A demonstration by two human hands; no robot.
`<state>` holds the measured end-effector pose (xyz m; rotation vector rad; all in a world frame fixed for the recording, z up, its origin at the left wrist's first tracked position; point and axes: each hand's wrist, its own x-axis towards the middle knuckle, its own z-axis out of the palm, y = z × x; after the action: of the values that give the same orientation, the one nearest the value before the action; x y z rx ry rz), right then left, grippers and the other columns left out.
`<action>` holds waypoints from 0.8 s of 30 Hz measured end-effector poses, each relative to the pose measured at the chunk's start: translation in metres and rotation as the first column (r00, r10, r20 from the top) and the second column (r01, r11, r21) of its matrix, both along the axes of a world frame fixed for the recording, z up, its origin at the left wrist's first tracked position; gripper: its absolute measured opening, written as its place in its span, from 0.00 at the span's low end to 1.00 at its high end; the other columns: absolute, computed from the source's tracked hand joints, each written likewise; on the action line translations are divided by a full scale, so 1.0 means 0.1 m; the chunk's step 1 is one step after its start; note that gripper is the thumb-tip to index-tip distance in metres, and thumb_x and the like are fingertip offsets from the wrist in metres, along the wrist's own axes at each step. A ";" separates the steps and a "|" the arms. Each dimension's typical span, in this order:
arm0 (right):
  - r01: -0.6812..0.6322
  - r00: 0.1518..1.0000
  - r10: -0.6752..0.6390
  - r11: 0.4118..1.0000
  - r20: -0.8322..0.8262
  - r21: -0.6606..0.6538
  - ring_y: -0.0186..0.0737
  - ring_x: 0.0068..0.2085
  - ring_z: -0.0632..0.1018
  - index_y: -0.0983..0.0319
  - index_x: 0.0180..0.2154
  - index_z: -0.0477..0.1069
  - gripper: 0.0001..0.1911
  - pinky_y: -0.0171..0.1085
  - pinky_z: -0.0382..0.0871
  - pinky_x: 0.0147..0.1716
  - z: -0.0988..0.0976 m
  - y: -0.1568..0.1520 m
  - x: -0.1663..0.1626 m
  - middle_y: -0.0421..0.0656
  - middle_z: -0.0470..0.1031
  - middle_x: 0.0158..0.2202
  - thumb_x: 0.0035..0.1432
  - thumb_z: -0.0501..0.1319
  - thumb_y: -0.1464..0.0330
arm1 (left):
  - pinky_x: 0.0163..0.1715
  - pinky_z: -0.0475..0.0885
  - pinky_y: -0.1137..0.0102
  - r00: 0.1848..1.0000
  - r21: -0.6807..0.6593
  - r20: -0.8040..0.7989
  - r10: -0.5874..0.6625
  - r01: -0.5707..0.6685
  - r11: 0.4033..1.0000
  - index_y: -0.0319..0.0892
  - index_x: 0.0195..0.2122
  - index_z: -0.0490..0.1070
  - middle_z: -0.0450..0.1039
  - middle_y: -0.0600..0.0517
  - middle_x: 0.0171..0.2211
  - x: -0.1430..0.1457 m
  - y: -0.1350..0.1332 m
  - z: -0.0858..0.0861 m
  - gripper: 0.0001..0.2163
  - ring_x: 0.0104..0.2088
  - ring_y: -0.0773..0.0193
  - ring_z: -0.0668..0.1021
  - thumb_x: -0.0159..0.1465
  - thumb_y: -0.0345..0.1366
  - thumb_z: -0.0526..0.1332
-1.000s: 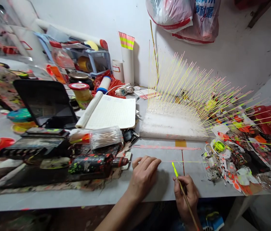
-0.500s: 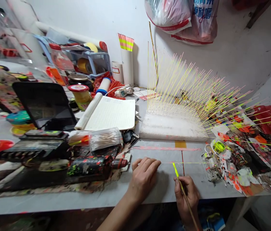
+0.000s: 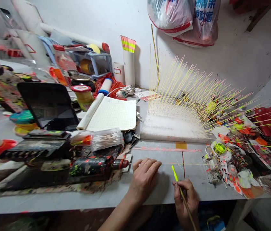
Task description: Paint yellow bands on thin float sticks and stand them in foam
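Observation:
My left hand (image 3: 145, 175) rests on the grey table with its fingers curled over a thin rod (image 3: 193, 164), which runs out to the right from the fingertips. Its grip on the rod is mostly hidden under the fingers. Just left of that hand lies a paint-spotted black cylindrical motor tool (image 3: 90, 168) with a dark red tip. Pinched in my right hand (image 3: 186, 194) is a paintbrush (image 3: 182, 195), its bristle end coated in bright yellow. The brush tip points up and sits close to the rod; I cannot tell whether they touch.
Behind the hands, a white foam block (image 3: 173, 128) bristles with many thin coloured rods (image 3: 185, 86). Pink rods (image 3: 166, 149) lie before it. Paint-stained scraps (image 3: 233, 163) are heaped at right. An open notebook (image 3: 116, 114) and a cotton swab bag (image 3: 107, 139) sit at left.
The brush tip has shifted slightly left and down relative to the rod. My left hand keeps its place on the table. The whole view has moved a little.

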<state>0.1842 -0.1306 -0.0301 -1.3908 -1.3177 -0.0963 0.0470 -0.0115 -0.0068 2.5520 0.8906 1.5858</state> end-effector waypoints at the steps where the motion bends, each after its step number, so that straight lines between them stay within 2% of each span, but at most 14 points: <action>1: -0.009 1.000 0.009 1.000 0.008 0.000 0.34 0.31 0.79 0.58 0.40 0.70 0.03 0.30 0.74 0.31 0.01 0.01 -0.02 0.40 0.76 0.31 0.68 0.58 0.69 | 0.41 0.61 0.67 1.000 -0.005 0.000 0.002 -0.002 1.000 0.44 0.39 0.71 0.78 0.55 0.33 0.00 0.00 0.00 0.10 0.33 0.69 0.76 0.67 0.24 0.53; 7: -0.027 0.999 0.027 1.000 0.023 -0.008 0.33 0.28 0.76 0.58 0.39 0.72 0.04 0.30 0.72 0.29 0.01 0.09 -0.12 0.38 0.75 0.30 0.68 0.58 0.68 | 0.41 0.60 0.67 1.000 -0.006 0.020 0.010 -0.010 1.000 0.44 0.38 0.71 0.78 0.56 0.32 0.00 -0.01 0.02 0.10 0.32 0.69 0.76 0.67 0.24 0.53; 16: -0.049 0.999 0.048 0.998 -0.006 -0.048 0.33 0.31 0.77 0.57 0.40 0.72 0.03 0.29 0.71 0.31 -0.02 0.11 -0.13 0.37 0.76 0.32 0.67 0.60 0.67 | 0.42 0.60 0.67 0.999 0.005 0.038 0.007 -0.007 1.000 0.44 0.38 0.70 0.77 0.55 0.31 0.01 -0.02 0.00 0.10 0.32 0.69 0.75 0.69 0.25 0.52; 24: -0.002 1.000 0.002 1.000 0.005 -0.028 0.33 0.30 0.78 0.57 0.40 0.72 0.03 0.29 0.71 0.31 -0.06 0.12 -0.11 0.37 0.76 0.32 0.67 0.59 0.67 | 0.42 0.60 0.67 1.000 0.002 0.020 0.006 -0.006 1.000 0.44 0.38 0.70 0.78 0.55 0.32 0.00 -0.03 0.01 0.10 0.32 0.69 0.75 0.68 0.24 0.52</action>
<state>0.1732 -0.1186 -0.0358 -1.4137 -1.3294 -0.0805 0.0475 -0.0141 -0.0059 2.5330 0.8959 1.6119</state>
